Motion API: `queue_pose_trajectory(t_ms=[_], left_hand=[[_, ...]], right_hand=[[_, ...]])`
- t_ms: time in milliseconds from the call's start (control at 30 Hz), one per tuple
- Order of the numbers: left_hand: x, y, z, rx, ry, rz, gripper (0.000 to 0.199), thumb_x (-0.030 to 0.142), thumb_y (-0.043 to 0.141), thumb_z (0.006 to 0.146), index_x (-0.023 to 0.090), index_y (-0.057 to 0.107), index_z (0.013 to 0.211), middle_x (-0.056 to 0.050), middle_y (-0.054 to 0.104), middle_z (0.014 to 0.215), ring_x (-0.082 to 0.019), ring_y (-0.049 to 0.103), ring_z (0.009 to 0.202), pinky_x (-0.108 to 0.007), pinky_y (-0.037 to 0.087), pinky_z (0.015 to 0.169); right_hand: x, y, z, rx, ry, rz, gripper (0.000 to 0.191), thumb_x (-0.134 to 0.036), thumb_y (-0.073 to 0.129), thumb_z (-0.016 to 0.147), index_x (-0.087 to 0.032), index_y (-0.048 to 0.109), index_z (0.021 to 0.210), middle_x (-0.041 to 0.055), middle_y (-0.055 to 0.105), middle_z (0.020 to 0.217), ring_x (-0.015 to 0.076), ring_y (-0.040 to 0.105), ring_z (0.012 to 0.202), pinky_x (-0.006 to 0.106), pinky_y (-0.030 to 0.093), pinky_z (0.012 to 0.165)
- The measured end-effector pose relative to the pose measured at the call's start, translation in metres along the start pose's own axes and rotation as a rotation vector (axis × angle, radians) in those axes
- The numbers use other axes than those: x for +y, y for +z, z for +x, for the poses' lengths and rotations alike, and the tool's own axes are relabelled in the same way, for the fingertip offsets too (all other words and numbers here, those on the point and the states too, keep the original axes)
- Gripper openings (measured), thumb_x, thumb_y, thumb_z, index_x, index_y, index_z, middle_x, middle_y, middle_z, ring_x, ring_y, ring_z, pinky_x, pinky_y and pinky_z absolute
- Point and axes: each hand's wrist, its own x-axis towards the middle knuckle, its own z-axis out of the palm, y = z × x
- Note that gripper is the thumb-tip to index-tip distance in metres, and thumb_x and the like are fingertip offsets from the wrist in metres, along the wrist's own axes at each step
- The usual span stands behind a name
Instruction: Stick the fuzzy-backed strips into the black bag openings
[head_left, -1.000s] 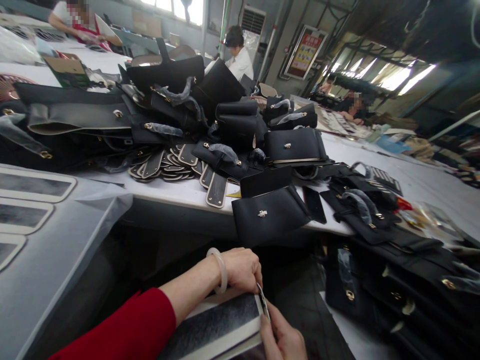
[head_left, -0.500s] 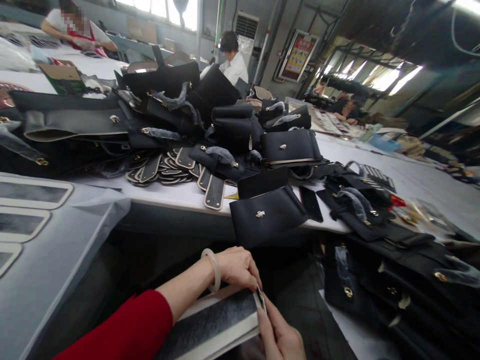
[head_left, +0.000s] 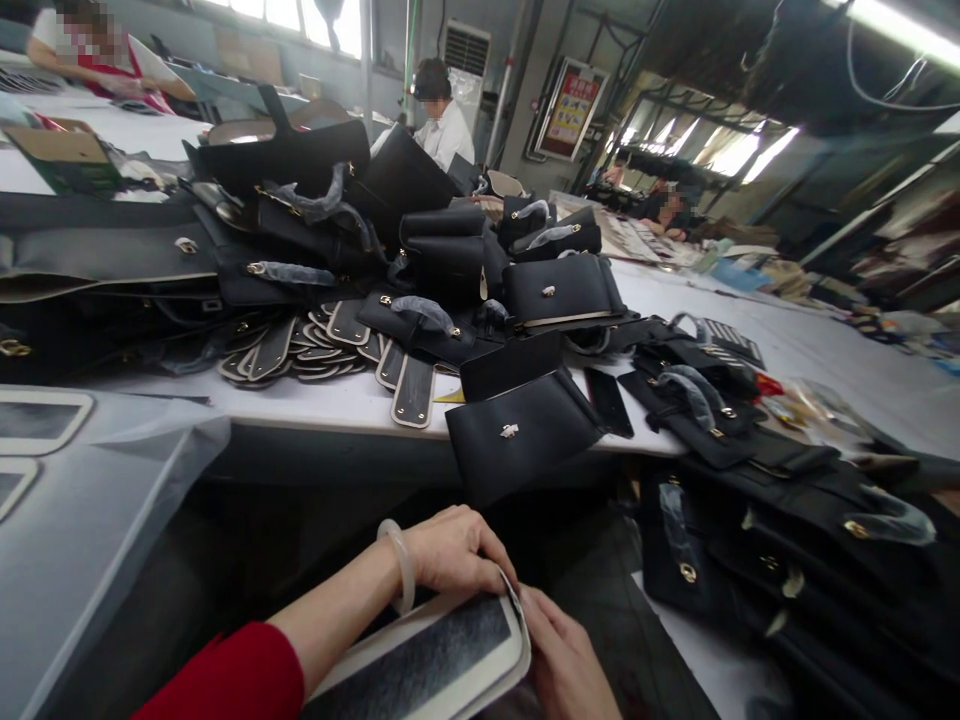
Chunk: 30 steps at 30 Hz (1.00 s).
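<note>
A flat, dark grey panel with a cream border and rounded corners (head_left: 420, 670) is held low between the two hands, a second pale edge being seen beneath the first. Its upper corner is gripped by the left hand (head_left: 459, 550), with thumb and fingers drawn narrowly together on the rim; the end edge is held just beside it by the right hand (head_left: 562, 655), whose fingertips are pressed to the border. A milky, rounded bangle (head_left: 397, 565) is worn on the left wrist, and the forearm is covered by a red fabric sleeve (head_left: 232, 675). Just beyond the hands, a smooth black bag with a raised flap and a metal clasp (head_left: 517, 435) is laid partly over the edge of a white table (head_left: 251, 408). To the left of the left hand, similar panels are spread on a grey surface covered with translucent sheeting (head_left: 97, 560). Ahead and leftward, dark pale-rimmed strips (head_left: 330, 345) are heaped. To the right of the right hand, black bags with film-wrapped handles (head_left: 720, 580) are piled; farther ahead, a co-worker in white (head_left: 452, 132) is seen.
</note>
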Motion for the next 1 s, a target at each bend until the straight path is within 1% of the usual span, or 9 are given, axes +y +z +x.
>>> queue_pose_trajectory(t_ms=[67,233,367,467,567,667,800,867,1000], left_hand=[[-0.001,-0.001,0.0,-0.014,0.004,-0.015,0.026,0.027,0.064,0.076,0.023,0.079,0.096,0.0,0.077,0.092,-0.015,0.07,0.091,-0.016,0.049,0.079],[-0.006,-0.004,0.0,-0.033,-0.003,-0.04,0.026,0.028,0.064,0.077,0.022,0.079,0.098,0.0,0.077,0.094,-0.015,0.07,0.094,-0.016,0.048,0.082],[-0.009,-0.003,-0.001,-0.018,0.005,-0.029,0.029,0.023,0.061,0.076,0.021,0.078,0.099,-0.001,0.077,0.092,-0.014,0.07,0.088,-0.015,0.048,0.076],[-0.009,0.002,-0.002,0.007,0.052,0.002,0.031,0.018,0.058,0.076,0.021,0.078,0.1,-0.003,0.077,0.093,-0.016,0.07,0.088,-0.019,0.047,0.076],[-0.009,0.007,-0.004,0.042,0.114,0.083,0.033,0.014,0.056,0.078,0.021,0.078,0.101,-0.005,0.076,0.094,-0.018,0.071,0.09,-0.022,0.047,0.079],[-0.007,0.009,-0.006,0.078,0.179,0.219,0.03,0.012,0.056,0.079,0.021,0.078,0.098,-0.004,0.076,0.09,-0.019,0.07,0.087,-0.024,0.046,0.08],[-0.001,0.011,-0.009,0.124,0.232,0.378,0.017,0.012,0.059,0.079,0.017,0.075,0.081,-0.004,0.073,0.077,-0.019,0.068,0.08,-0.026,0.044,0.075],[0.001,0.013,-0.01,0.138,0.232,0.436,0.013,0.012,0.059,0.077,0.016,0.071,0.075,-0.004,0.072,0.074,-0.02,0.067,0.078,-0.028,0.043,0.073],[0.001,0.018,-0.011,0.142,0.174,0.499,0.015,0.014,0.057,0.073,0.017,0.071,0.075,-0.006,0.072,0.075,-0.024,0.067,0.079,-0.033,0.041,0.07]], right_hand=[[0.001,-0.003,0.001,-0.026,-0.012,-0.091,0.045,-0.057,0.067,0.083,-0.016,0.071,0.102,0.0054,0.064,0.084,0.0177,0.055,0.081,0.027,0.044,0.072],[-0.008,-0.002,0.001,0.037,-0.031,-0.294,0.062,-0.071,0.06,0.081,-0.013,0.074,0.098,0.0078,0.066,0.083,0.0225,0.056,0.085,0.03,0.045,0.076],[-0.019,0.003,-0.001,0.021,-0.044,-0.446,0.064,-0.073,0.055,0.082,-0.013,0.073,0.089,0.006,0.061,0.079,0.0219,0.053,0.084,0.03,0.044,0.077],[-0.026,0.004,-0.001,-0.002,-0.018,-0.527,0.065,-0.076,0.05,0.082,-0.014,0.068,0.087,0.0047,0.056,0.08,0.0208,0.048,0.084,0.03,0.042,0.078],[-0.033,0.006,-0.001,-0.033,0.027,-0.559,0.066,-0.08,0.049,0.078,-0.015,0.058,0.079,0.0025,0.047,0.078,0.0184,0.041,0.08,0.031,0.038,0.075],[-0.039,0.009,0.0,-0.107,0.071,-0.541,0.065,-0.081,0.048,0.077,-0.016,0.05,0.076,0.0004,0.04,0.076,0.0154,0.033,0.075,0.03,0.032,0.07],[-0.044,0.009,0.003,-0.16,0.083,-0.569,0.066,-0.08,0.049,0.078,-0.014,0.052,0.08,0.0013,0.04,0.079,0.0154,0.032,0.076,0.03,0.03,0.07],[-0.044,0.007,0.005,-0.17,0.081,-0.593,0.068,-0.08,0.049,0.077,-0.013,0.054,0.081,0.0011,0.04,0.078,0.0154,0.033,0.076,0.03,0.03,0.069],[-0.043,0.002,0.008,-0.223,0.075,-0.61,0.065,-0.076,0.05,0.08,-0.011,0.057,0.082,0.0011,0.041,0.076,0.0151,0.035,0.075,0.03,0.03,0.068]])
